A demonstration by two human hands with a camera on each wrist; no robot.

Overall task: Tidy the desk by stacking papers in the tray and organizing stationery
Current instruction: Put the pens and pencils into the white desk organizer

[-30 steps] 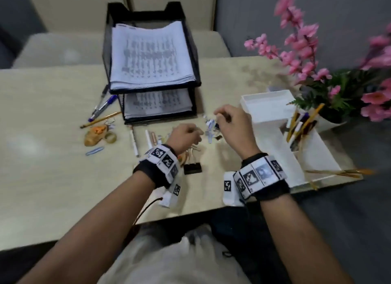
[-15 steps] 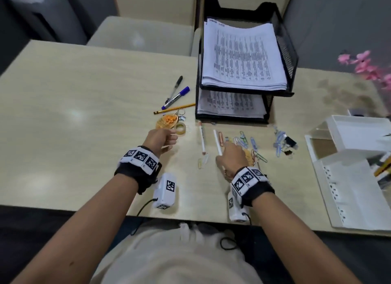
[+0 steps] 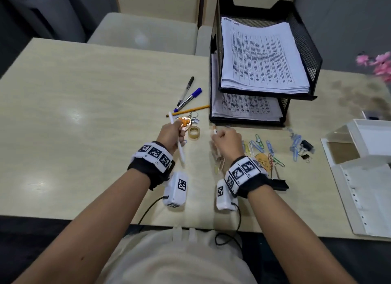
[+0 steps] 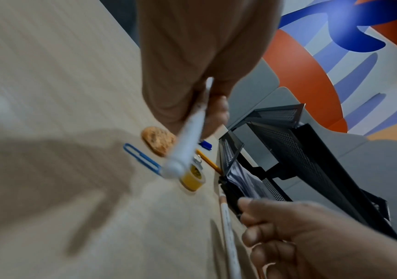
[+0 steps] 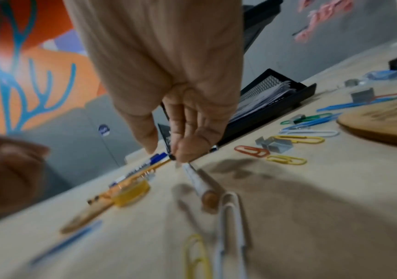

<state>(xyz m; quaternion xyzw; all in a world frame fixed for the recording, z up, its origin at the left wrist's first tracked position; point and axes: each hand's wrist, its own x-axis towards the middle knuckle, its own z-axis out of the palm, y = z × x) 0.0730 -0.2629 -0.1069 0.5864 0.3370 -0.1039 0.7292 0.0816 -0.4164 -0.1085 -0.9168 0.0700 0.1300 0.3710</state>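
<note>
My left hand (image 3: 171, 135) grips a white pen (image 3: 179, 149) in a fist, held clear of the desk; the same pen (image 4: 187, 143) points at the left wrist camera. My right hand (image 3: 227, 140) pinches the far end of a second white pen (image 5: 199, 185) with a brown cap, whose rest lies low over the desk. A black pen (image 3: 186, 90), a blue marker (image 3: 188, 98) and a yellow pencil (image 3: 190, 110) lie left of the black two-tier tray (image 3: 306, 30). Both tiers hold printed papers (image 3: 262, 57).
A wooden keychain (image 3: 186, 123) and a tape roll (image 3: 193, 132) sit between my hands. Coloured paper clips (image 3: 258, 145), a wooden disc (image 3: 261, 159) and binder clips (image 3: 305, 146) are scattered right of my right hand. A white organiser (image 3: 370, 144) stands at the right edge.
My left hand has lifted one white pen off the desk. My right hand has moved forward and taken the tip of the other white pen. The head view has shifted left.
</note>
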